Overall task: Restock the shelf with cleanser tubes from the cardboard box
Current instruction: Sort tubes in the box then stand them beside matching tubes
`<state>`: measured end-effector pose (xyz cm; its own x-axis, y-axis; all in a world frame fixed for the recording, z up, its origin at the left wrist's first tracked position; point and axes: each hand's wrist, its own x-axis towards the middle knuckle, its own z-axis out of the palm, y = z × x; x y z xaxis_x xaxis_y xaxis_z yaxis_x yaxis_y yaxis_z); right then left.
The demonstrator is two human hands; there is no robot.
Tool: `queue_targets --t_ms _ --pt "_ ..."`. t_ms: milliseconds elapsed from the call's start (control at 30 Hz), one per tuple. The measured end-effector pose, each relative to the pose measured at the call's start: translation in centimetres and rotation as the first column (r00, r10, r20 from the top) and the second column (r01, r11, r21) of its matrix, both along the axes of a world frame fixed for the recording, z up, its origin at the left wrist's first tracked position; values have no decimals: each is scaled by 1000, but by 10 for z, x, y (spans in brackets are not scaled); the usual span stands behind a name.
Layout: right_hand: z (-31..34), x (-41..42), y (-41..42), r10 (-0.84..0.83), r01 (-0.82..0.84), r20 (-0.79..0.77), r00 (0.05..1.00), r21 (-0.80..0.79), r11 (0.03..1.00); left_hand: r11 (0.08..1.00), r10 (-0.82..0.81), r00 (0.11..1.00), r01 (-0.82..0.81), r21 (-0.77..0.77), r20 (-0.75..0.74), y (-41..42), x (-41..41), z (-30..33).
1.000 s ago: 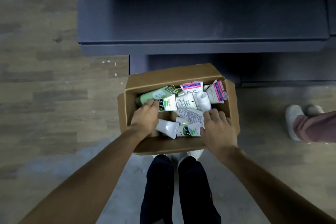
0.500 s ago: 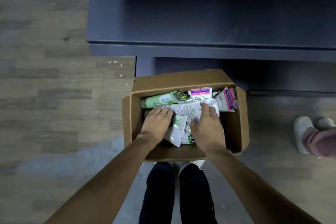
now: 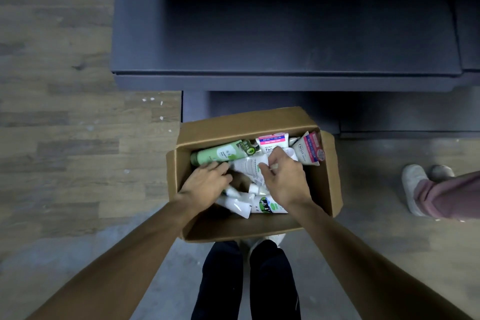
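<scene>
Inside the open brown cardboard box [image 3: 324,184], the right hand [image 3: 283,179] pinches a white printed cleanser tube [image 3: 249,165] lying crosswise; the left hand [image 3: 205,184] rests loosely open beside it.

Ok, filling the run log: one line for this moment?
stage: picking | left hand: open, in brown cardboard box | right hand: grips white printed tube | dark shelf: bare

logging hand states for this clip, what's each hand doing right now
Left hand: open, fingers fairly straight, reaching among the tubes in the cardboard box.
Right hand: fingers curled, gripping a white tube.
</scene>
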<state>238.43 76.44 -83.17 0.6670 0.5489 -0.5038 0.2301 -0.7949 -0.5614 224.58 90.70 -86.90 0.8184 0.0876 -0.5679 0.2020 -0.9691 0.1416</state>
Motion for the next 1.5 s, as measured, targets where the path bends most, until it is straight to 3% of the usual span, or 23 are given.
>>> queue_targets --t_ms 200,400,633,833,1033,1200,1333,1500 --pt "31 23 2 -93 104 -180 979 51 993 989 107 994 -110 -103 -28 -4 1 36" --pt "24 21 -7 160 -190 -279 947 -83 978 951 252 968 -250 -182 -14 3 -1 51" --pt "0 4 3 156 -155 8 988 -65 986 893 399 917 -387 -229 5 14 -22 49" --pt "-9 -2 15 197 -196 -67 978 22 980 841 494 868 -460 -285 55 23 -32 55" --pt "4 -3 25 -39 43 -202 979 16 999 824 510 855 -453 -339 98 32 -29 69" --pt "66 20 15 -35 78 -306 951 128 989 634 734 673 -632 -445 91 36 -20 94" --pt "122 42 8 25 3 -181 983 155 988 560 785 614 -642 -524 87 28 -5 124" --pt "199 66 6 184 -186 38 982 75 980 543 790 600 -588 -599 127 24 19 189"
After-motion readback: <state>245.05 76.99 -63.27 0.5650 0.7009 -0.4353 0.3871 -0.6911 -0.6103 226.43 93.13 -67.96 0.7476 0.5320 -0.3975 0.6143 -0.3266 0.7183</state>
